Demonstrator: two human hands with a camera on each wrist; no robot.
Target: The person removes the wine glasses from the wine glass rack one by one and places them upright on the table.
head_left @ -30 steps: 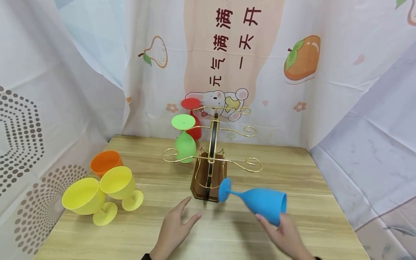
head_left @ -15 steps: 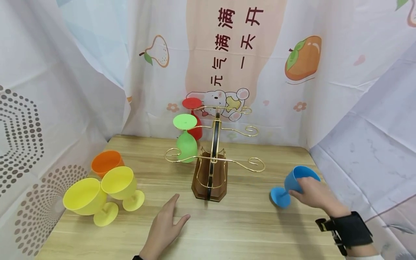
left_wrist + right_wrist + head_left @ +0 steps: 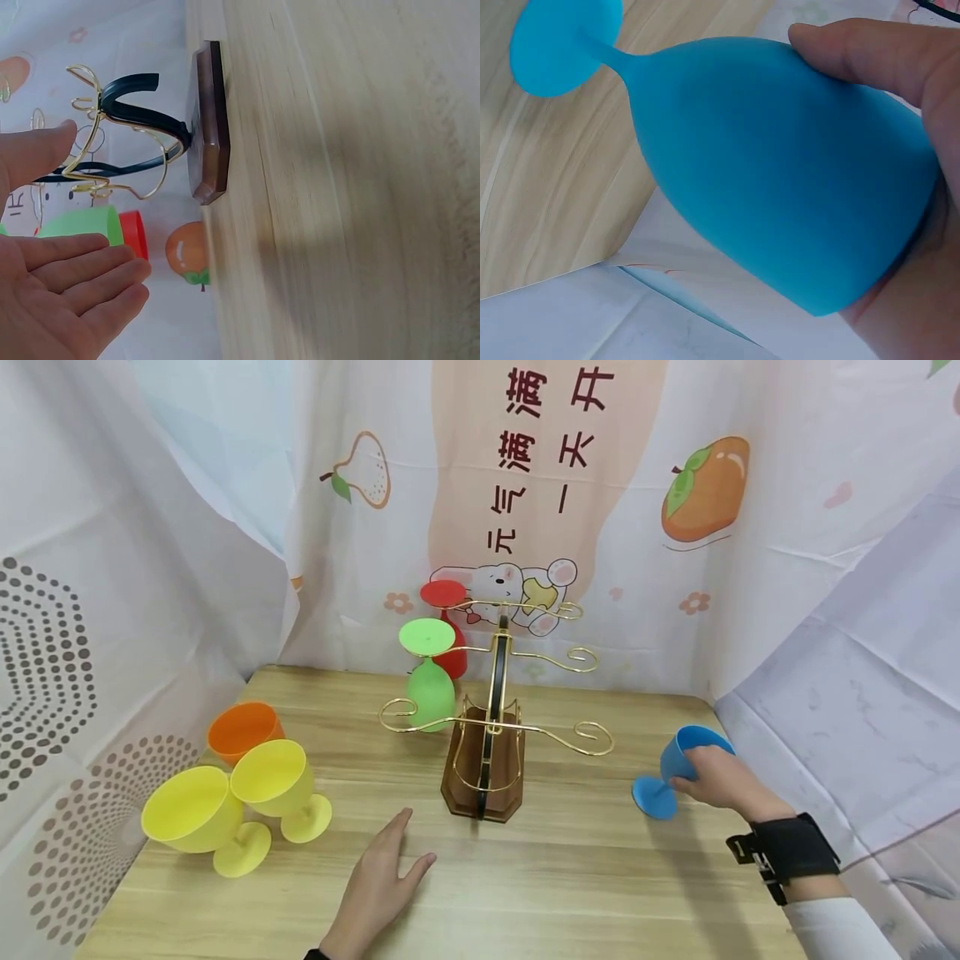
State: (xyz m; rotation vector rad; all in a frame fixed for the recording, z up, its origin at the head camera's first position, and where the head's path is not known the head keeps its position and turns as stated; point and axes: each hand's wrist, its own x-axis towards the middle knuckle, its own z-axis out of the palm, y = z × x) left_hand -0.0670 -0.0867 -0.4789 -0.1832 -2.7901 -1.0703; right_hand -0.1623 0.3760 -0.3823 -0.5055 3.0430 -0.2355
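Note:
My right hand [image 3: 723, 779] holds a blue goblet [image 3: 765, 157] by its bowl, the thumb along one side. In the head view the goblet's mouth faces up, and its foot [image 3: 654, 798] is low over or on the table's right side. My left hand [image 3: 381, 881] lies in front of the rack with fingers extended and nothing in it; the left wrist view shows its open palm [image 3: 45, 300]. The rack [image 3: 495, 693] has gold hooked arms and a brown wooden base. Upside down on its left arms hang a green goblet [image 3: 430, 689] and, behind it, a red goblet [image 3: 444, 595].
Two yellow goblets [image 3: 273, 779] and an orange goblet [image 3: 243, 731] stand upright together at the table's left. The gold arms [image 3: 558, 741] on the rack's right side end in curls. A printed curtain [image 3: 570, 527] hangs behind the wooden table [image 3: 570, 877].
My right hand has carried the blue goblet from in front of the rack to the table's right side, turning it from sideways to mouth up. The left hand has shifted slightly left.

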